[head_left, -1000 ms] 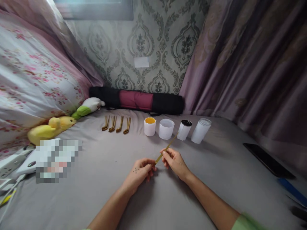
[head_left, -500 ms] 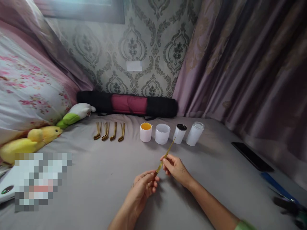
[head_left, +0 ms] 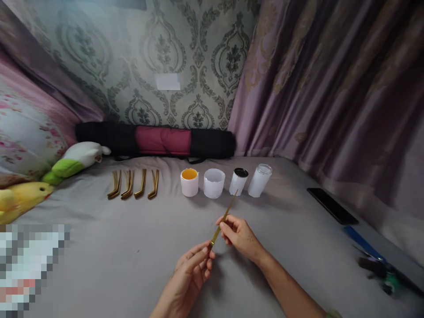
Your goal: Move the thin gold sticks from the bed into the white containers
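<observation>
My left hand [head_left: 195, 269] pinches the lower end of a thin, shiny gold strip [head_left: 216, 233] between thumb and fingers. Higher up the same strip, my right hand [head_left: 240, 234] grips it with thumb and forefinger. Its narrow tip slants up and away, in front of the white cups; what it is exactly I cannot make out. Beyond my hands stand a cup with an orange inside [head_left: 189, 183], a wide white cup [head_left: 213, 183], a white cup with a dark inside [head_left: 238, 182] and a tall white-wrapped clear cup [head_left: 260, 181]. Bent gold bundles [head_left: 141, 184] lie to the left.
A black and maroon roll bag [head_left: 162, 141] lies along the wall. Plush toys [head_left: 24, 201] rest at the left beside a blurred-out pale object [head_left: 26, 260]. A black phone [head_left: 331, 205] and a blue-handled tool [head_left: 364, 243] are on the right of the grey sheet [head_left: 132, 282].
The view has turned to the right, so the cups and bundles appear further left. Both hands keep hold of the gold strip; the left has shifted slightly down along it.
</observation>
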`<state>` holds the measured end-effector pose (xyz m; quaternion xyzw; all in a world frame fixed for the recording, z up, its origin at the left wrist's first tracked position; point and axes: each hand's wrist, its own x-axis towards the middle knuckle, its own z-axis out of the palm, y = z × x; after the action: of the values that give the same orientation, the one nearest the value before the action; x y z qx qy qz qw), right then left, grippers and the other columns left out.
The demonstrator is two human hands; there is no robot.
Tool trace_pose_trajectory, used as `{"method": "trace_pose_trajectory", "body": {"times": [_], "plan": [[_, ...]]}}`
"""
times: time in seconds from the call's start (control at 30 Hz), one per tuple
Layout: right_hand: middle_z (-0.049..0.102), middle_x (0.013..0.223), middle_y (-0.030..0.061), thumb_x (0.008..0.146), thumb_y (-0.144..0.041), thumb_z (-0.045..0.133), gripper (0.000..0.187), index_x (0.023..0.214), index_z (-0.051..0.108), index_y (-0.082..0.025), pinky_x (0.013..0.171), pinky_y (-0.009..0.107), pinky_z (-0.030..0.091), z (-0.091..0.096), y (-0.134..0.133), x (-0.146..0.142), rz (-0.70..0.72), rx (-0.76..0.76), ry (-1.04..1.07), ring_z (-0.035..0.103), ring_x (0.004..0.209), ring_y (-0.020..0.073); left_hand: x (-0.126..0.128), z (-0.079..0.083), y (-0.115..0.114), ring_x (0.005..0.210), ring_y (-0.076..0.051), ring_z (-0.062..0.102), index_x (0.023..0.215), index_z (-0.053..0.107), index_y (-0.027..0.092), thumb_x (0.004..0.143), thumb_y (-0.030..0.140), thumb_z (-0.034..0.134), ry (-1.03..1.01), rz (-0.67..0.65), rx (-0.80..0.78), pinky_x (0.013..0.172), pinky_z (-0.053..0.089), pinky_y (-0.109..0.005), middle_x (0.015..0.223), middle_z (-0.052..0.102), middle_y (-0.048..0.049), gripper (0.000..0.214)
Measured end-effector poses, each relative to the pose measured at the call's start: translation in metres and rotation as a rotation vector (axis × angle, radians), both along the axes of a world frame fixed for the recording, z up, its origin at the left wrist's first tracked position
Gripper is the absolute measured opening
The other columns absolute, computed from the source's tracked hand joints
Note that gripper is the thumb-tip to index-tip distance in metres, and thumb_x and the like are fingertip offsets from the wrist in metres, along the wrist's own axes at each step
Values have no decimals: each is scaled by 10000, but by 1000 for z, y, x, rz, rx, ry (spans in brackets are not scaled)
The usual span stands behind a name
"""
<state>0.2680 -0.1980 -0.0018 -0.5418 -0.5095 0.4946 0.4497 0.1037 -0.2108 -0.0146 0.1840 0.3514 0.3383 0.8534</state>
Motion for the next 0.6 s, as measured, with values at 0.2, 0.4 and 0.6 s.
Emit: {"method": "trace_pose_trajectory", "body": {"times": [0.2,0.4,0.6], "plan": [[470,584,-43,776,-407,447,288,908,529,-164,414,183,325,1,1,6,-37,8,57,413,429,48,1,1,1,599,-67,505,992,545,96,704,196,593,27,-8,-44,562,420,-187,773,564,-57,309],[492,605,-33,773,-432,444,299,880,533,-168,421,186,334,4,1,10,-79,13,62,427,438,50,3,1,1,588,-59,494,992,556,98,701,191,596,34,-6,-39,547,414,-176,770,559,-54,308],[492,620,-19,770,-462,435,345,905,539,-163,432,191,347,11,1,14,-142,32,80,434,465,58,2,1,1,557,-48,480,979,566,99,696,197,600,27,-15,-43,526,408,-171,736,547,-35,301]]}}
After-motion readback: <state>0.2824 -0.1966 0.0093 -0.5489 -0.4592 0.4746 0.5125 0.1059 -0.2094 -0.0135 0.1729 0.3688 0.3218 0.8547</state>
